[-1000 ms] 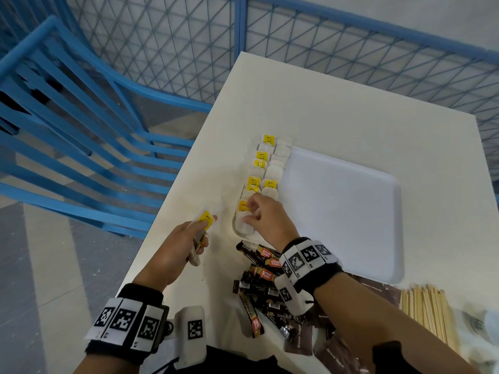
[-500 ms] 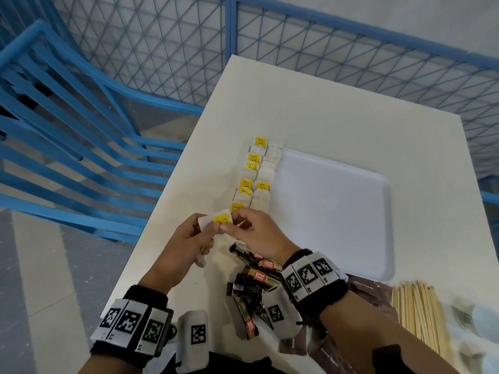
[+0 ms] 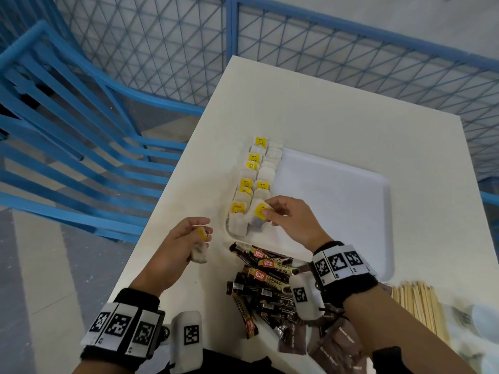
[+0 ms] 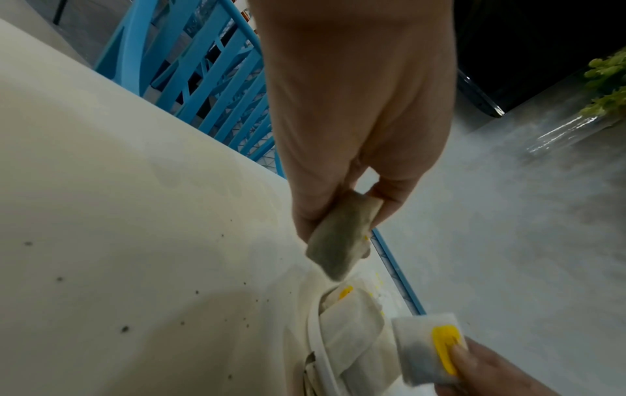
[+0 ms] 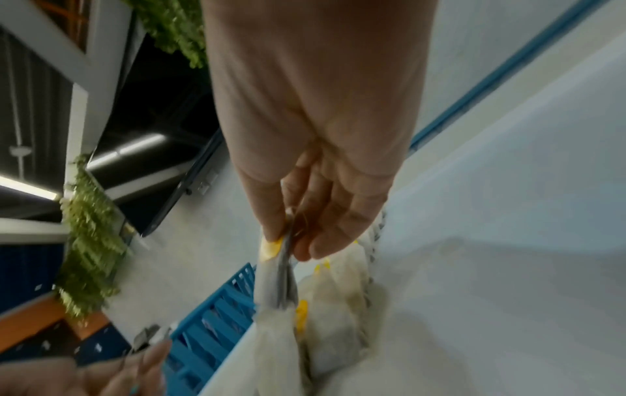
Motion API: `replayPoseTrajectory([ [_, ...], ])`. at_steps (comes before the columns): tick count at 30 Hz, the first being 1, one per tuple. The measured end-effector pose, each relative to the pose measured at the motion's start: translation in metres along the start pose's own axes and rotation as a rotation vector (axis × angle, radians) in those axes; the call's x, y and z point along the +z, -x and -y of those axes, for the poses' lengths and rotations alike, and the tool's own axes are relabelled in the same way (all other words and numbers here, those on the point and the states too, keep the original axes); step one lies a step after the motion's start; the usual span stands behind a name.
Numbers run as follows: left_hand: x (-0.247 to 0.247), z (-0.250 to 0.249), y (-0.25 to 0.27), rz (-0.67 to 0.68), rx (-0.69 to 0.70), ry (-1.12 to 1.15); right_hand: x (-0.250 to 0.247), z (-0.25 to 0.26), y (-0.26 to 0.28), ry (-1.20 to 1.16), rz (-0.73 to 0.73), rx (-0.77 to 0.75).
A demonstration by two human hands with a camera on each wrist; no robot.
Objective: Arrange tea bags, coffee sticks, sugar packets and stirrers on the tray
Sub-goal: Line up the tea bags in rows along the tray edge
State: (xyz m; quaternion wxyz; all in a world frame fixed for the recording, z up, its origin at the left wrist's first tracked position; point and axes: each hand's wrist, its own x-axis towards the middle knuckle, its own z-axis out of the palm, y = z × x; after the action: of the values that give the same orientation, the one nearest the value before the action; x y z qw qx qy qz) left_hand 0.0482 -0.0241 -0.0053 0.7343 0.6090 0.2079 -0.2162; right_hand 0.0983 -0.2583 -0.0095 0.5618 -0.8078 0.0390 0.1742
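Head view, with both wrist views: a white tray [image 3: 351, 206] lies on the cream tabletop [image 3: 337, 109], its left edge lined with two rows of tea bags [image 3: 259, 174] bearing yellow tags. The right hand [image 3: 290, 221] pinches one tea bag [image 3: 258, 215] by its yellow tag between thumb and fingertips, holding it just above the near end of the rows; the right wrist view shows this grip clenched on the tag with the bag hanging below. The left hand [image 3: 183, 240], beside the tray's near left corner, grips a second tea bag [image 3: 199, 256] in curled fingers, a yellow tag [image 3: 202, 233] showing at the fingertips; the bag appears slightly crumpled, though blur limits certainty. Coffee sticks [image 3: 263, 282] lie heaped on the tabletop just below the tray, brown sugar packets [image 3: 334, 344] nearer the person, and wooden stirrers [image 3: 418, 306] to the right.
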Motion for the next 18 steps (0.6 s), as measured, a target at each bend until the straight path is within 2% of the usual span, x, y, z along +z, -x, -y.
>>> replayPoseTrajectory([
  [4,0.001,0.0,0.001,-0.012,-0.032,0.004,0.007,-0.01,0.002,0.258,0.077,0.006],
  [7,0.003,-0.001,0.001,-0.004,-0.035,0.014,0.013,-0.013,0.001,0.317,0.063,0.003],
  [14,0.004,0.002,0.001,0.045,0.01,0.103,0.023,-0.015,-0.005,0.445,-0.02,-0.078],
  [16,0.004,0.003,0.002,0.073,0.026,0.135,0.025,-0.014,-0.002,0.517,-0.076,-0.13],
  [18,0.005,0.003,0.001,0.09,0.042,0.15,0.029,-0.006,0.004,0.486,-0.14,-0.202],
])
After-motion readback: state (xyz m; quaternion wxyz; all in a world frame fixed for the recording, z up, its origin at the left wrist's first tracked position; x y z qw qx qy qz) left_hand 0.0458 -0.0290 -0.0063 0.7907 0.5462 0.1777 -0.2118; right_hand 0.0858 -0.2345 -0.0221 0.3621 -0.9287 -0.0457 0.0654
